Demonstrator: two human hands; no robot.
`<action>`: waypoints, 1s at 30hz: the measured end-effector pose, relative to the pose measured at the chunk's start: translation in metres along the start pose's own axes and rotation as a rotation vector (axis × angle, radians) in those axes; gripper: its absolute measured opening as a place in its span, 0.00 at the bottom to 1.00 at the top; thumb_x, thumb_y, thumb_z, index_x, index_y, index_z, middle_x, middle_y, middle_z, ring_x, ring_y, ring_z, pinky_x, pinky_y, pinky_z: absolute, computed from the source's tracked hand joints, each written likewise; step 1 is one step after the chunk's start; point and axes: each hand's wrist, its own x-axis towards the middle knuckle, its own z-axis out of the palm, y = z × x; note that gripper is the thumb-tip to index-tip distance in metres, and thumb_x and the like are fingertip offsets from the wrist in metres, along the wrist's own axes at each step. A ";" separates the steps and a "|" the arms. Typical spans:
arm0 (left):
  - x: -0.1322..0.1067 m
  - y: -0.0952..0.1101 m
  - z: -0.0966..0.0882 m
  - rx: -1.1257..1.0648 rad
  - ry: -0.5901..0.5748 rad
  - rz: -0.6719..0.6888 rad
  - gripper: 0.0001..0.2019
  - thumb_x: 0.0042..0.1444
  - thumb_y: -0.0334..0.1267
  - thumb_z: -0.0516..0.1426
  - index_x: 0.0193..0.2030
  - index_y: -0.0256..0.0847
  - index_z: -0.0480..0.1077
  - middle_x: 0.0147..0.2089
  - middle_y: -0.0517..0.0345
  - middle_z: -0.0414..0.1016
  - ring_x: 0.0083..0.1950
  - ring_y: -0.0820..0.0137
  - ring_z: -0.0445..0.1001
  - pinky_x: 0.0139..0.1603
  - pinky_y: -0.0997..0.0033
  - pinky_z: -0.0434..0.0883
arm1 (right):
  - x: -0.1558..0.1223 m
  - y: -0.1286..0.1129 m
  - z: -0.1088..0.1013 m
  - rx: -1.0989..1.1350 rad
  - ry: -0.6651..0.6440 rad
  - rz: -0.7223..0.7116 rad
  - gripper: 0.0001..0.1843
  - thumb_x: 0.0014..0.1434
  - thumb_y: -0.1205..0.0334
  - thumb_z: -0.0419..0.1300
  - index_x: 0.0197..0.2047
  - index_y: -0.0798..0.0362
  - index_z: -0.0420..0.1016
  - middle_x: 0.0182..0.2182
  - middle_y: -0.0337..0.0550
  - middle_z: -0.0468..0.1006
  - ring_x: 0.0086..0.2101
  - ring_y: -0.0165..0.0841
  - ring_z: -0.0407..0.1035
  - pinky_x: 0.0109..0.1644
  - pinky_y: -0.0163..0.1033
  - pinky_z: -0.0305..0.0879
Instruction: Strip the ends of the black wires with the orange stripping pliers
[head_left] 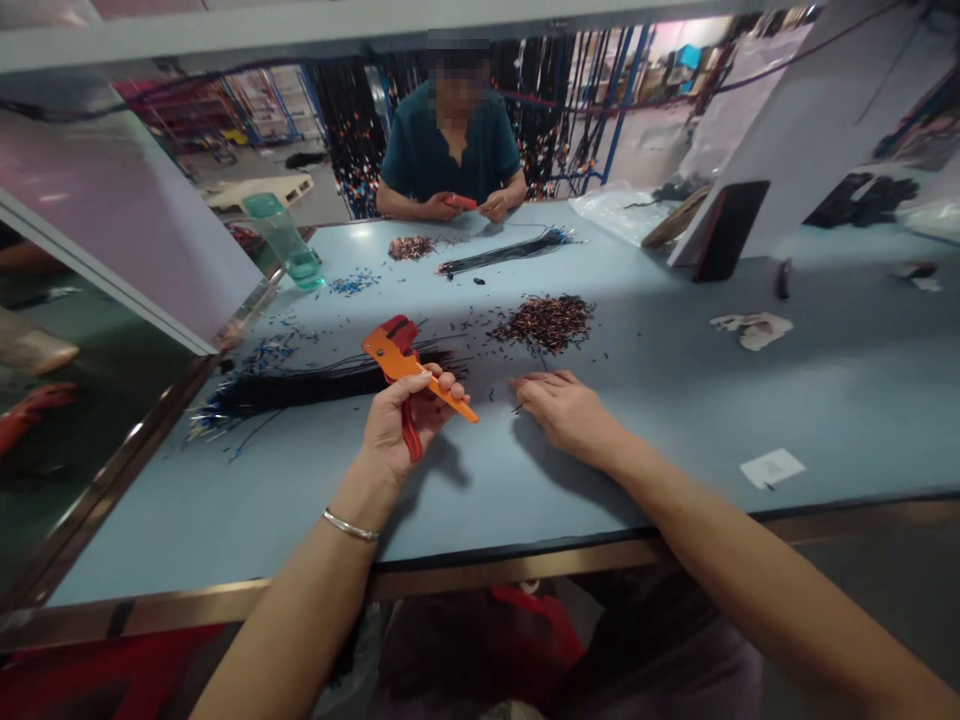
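While the left hand (401,408) was closed round one orange-and-red hand tool (396,352), its head tilted up and to the left above the tabletop (187,525), the right hand (570,412) lay low over the surface, fingers bunched together. A small dark sliver showed at those fingertips, but whether they pinched it I could not tell. One silver bracelet (350,525) circled the left wrist.

Two bundles of black wires were on the table: the near bundle (315,392) lay behind and to the left of the held tool, the far bundle (499,252) across the table. There were also two heaps of dark and copper-coloured pieces, too many to count. The near heap (551,322) sat just beyond the right hand, the far heap (411,247) beside the far bundle. Blue bits were strewn in two patches, a near patch (270,352) and a far patch (354,281).

Opposite was one co-worker (454,145), with a second orange-red tool (459,202) in one hand. One teal bottle (283,243) stood at the left edge; to the right were one upright dark slab (731,232), one crumpled white scrap (752,329) and one white card (772,468).
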 end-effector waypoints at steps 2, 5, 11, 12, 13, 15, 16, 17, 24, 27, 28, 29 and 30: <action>0.000 -0.001 0.001 0.004 0.008 -0.011 0.04 0.44 0.28 0.57 0.30 0.34 0.70 0.27 0.56 0.72 0.30 0.68 0.75 0.41 0.64 0.76 | -0.001 -0.002 -0.004 0.018 0.045 -0.055 0.11 0.66 0.69 0.46 0.37 0.52 0.68 0.46 0.50 0.79 0.46 0.37 0.71 0.49 0.43 0.57; 0.000 -0.002 0.001 0.008 0.023 -0.025 0.04 0.44 0.27 0.57 0.30 0.34 0.70 0.26 0.56 0.72 0.30 0.68 0.75 0.41 0.64 0.76 | 0.000 -0.009 -0.005 0.020 0.025 -0.168 0.12 0.66 0.68 0.45 0.35 0.53 0.67 0.32 0.45 0.79 0.32 0.34 0.69 0.46 0.42 0.57; 0.001 -0.003 0.000 0.001 0.045 -0.048 0.04 0.45 0.27 0.56 0.30 0.34 0.71 0.27 0.55 0.73 0.30 0.68 0.75 0.41 0.64 0.76 | 0.002 0.005 0.002 0.020 0.032 0.007 0.10 0.65 0.69 0.46 0.36 0.52 0.67 0.38 0.49 0.80 0.37 0.36 0.71 0.44 0.41 0.58; 0.001 -0.003 0.000 -0.001 0.046 -0.049 0.04 0.45 0.27 0.56 0.30 0.34 0.71 0.27 0.55 0.73 0.30 0.68 0.76 0.41 0.64 0.76 | 0.002 0.006 0.002 0.026 0.052 0.038 0.10 0.65 0.69 0.47 0.37 0.52 0.67 0.42 0.50 0.80 0.41 0.37 0.72 0.46 0.42 0.59; 0.002 -0.003 0.000 -0.004 0.047 -0.046 0.04 0.45 0.27 0.56 0.30 0.34 0.71 0.27 0.55 0.73 0.30 0.68 0.76 0.41 0.64 0.76 | 0.001 0.005 0.002 0.030 0.063 0.045 0.10 0.65 0.69 0.47 0.37 0.52 0.67 0.46 0.50 0.80 0.44 0.38 0.72 0.48 0.42 0.59; 0.003 -0.003 -0.001 -0.010 0.049 -0.036 0.04 0.45 0.26 0.56 0.30 0.34 0.71 0.27 0.55 0.73 0.30 0.67 0.76 0.41 0.63 0.76 | 0.001 0.000 0.004 0.041 0.039 -0.013 0.10 0.66 0.68 0.47 0.38 0.51 0.68 0.52 0.49 0.77 0.50 0.38 0.70 0.52 0.44 0.58; 0.003 -0.003 -0.001 -0.013 0.052 -0.030 0.04 0.45 0.26 0.56 0.30 0.34 0.70 0.27 0.55 0.73 0.30 0.67 0.76 0.40 0.63 0.76 | 0.002 -0.004 0.005 0.046 0.003 -0.068 0.10 0.66 0.68 0.48 0.39 0.51 0.69 0.53 0.47 0.77 0.52 0.38 0.69 0.54 0.45 0.57; 0.004 -0.003 -0.002 -0.014 0.055 -0.027 0.04 0.45 0.26 0.56 0.30 0.35 0.70 0.27 0.55 0.73 0.30 0.67 0.76 0.40 0.63 0.76 | 0.004 -0.007 0.007 0.047 -0.042 -0.125 0.10 0.65 0.69 0.48 0.40 0.51 0.69 0.54 0.46 0.76 0.53 0.38 0.68 0.55 0.46 0.56; 0.003 -0.002 0.002 -0.034 0.089 -0.036 0.04 0.44 0.26 0.56 0.29 0.34 0.70 0.26 0.55 0.73 0.30 0.68 0.76 0.39 0.64 0.76 | 0.010 0.008 0.007 -0.145 0.030 0.127 0.11 0.63 0.71 0.48 0.41 0.55 0.71 0.47 0.55 0.79 0.49 0.42 0.71 0.55 0.50 0.53; 0.003 -0.004 0.001 -0.015 0.074 -0.035 0.04 0.44 0.26 0.56 0.29 0.33 0.70 0.26 0.54 0.73 0.30 0.68 0.76 0.39 0.65 0.76 | 0.004 0.010 0.001 -0.055 0.049 -0.061 0.11 0.65 0.70 0.47 0.38 0.53 0.70 0.48 0.51 0.80 0.50 0.39 0.71 0.54 0.47 0.55; 0.003 -0.004 0.000 -0.008 0.063 -0.033 0.04 0.44 0.26 0.57 0.29 0.34 0.70 0.26 0.54 0.73 0.30 0.68 0.76 0.40 0.64 0.76 | 0.003 0.009 0.001 -0.011 0.006 -0.143 0.11 0.65 0.70 0.47 0.38 0.52 0.70 0.46 0.49 0.80 0.48 0.37 0.71 0.53 0.46 0.56; 0.004 -0.005 -0.001 -0.003 0.054 -0.032 0.04 0.44 0.26 0.57 0.29 0.34 0.70 0.26 0.54 0.73 0.30 0.68 0.75 0.40 0.64 0.76 | 0.001 0.009 0.001 0.023 -0.035 -0.195 0.11 0.64 0.70 0.47 0.38 0.52 0.70 0.45 0.48 0.81 0.46 0.35 0.72 0.53 0.45 0.57; 0.004 -0.005 -0.003 0.002 0.046 -0.033 0.04 0.44 0.26 0.57 0.30 0.34 0.70 0.26 0.55 0.73 0.30 0.67 0.76 0.40 0.64 0.76 | 0.001 0.010 0.002 0.039 -0.060 -0.202 0.11 0.64 0.70 0.48 0.38 0.52 0.70 0.43 0.48 0.81 0.44 0.35 0.73 0.52 0.44 0.58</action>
